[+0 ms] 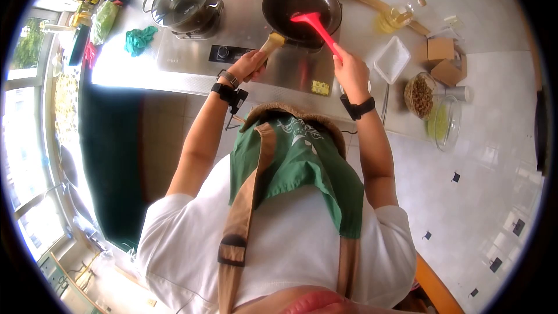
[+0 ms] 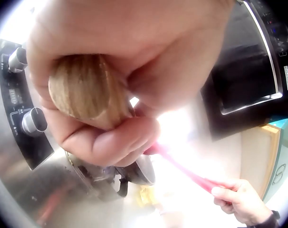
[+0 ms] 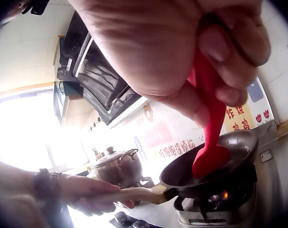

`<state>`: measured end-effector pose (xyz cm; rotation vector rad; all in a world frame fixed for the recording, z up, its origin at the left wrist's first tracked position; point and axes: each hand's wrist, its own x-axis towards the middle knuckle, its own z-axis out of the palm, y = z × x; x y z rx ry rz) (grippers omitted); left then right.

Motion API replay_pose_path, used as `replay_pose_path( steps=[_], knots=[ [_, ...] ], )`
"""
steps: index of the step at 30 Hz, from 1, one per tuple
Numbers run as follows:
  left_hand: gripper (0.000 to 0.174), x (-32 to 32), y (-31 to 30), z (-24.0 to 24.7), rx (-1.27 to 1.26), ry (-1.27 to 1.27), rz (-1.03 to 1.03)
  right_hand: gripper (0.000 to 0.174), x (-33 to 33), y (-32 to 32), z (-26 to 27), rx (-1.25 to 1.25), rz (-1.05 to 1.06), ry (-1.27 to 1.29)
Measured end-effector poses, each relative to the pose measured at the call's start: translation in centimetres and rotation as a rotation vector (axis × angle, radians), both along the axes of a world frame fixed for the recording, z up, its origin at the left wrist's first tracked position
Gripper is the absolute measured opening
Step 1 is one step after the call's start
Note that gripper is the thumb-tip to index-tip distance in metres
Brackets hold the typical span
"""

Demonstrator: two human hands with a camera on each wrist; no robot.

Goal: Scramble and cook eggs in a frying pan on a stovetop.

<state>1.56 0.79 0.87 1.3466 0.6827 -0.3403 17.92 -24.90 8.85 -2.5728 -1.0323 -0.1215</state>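
My left hand (image 1: 253, 65) grips the wooden handle (image 1: 269, 48) of a dark wok (image 1: 279, 0) on the stove. In the left wrist view, the handle's rounded end (image 2: 80, 88) shows between curled fingers (image 2: 87, 147). My right hand (image 1: 352, 72) holds a red spatula (image 1: 317, 23) by its shaft, with the fingers wrapped round it in the right wrist view. The spatula's broad head (image 3: 210, 161) is inside the wok, low over its dark inner surface. An orange flame (image 3: 225, 195) burns beneath the wok.
Left of the wok stands a lidded pot (image 1: 186, 9) near a teal cloth (image 1: 139, 40). To the right are an oil bottle (image 1: 395, 18), a white tray (image 1: 392, 60), a cardboard box (image 1: 444, 52), a basket of brown bits (image 1: 419, 96) and a glass bowl (image 1: 446, 122).
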Motion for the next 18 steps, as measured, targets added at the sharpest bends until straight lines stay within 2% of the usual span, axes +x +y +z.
replay_pose_path(
  steps=[3, 5, 9, 11, 13, 15, 18],
  knots=[
    [0.042, 0.3, -0.4, 0.6, 0.019, 0.003, 0.049, 0.029, -0.6, -0.4, -0.4, 0.127, 0.013, -0.072],
    [0.043, 0.3, -0.7, 0.0, 0.200, -0.039, 0.039, 0.029, -0.8, -0.7, -0.9, 0.089, 0.017, -0.062],
    [0.048, -0.2, -0.7, -0.1, 0.314, -0.085, 0.096, 0.032, -1.6, -1.2, -1.6, 0.122, 0.003, -0.051],
    [0.047, -0.6, -0.2, -0.7, 0.382, -0.102, 0.016, 0.033, -1.7, -1.9, -2.6, 0.113, -0.006, -0.018],
    [0.047, -1.1, -0.2, -0.1, 0.372, -0.069, 0.018, 0.034, -1.8, -2.4, -3.1, 0.107, -0.018, 0.013],
    [0.047, -1.3, 0.3, 0.5, 0.366, -0.032, 0.014, 0.034, -2.2, -2.4, -3.4, 0.203, -0.013, 0.015],
    [0.047, -1.2, 0.9, 0.8, 0.324, -0.035, -0.025, 0.035, -2.6, -2.5, -2.7, 0.123, -0.064, 0.094]
  ],
)
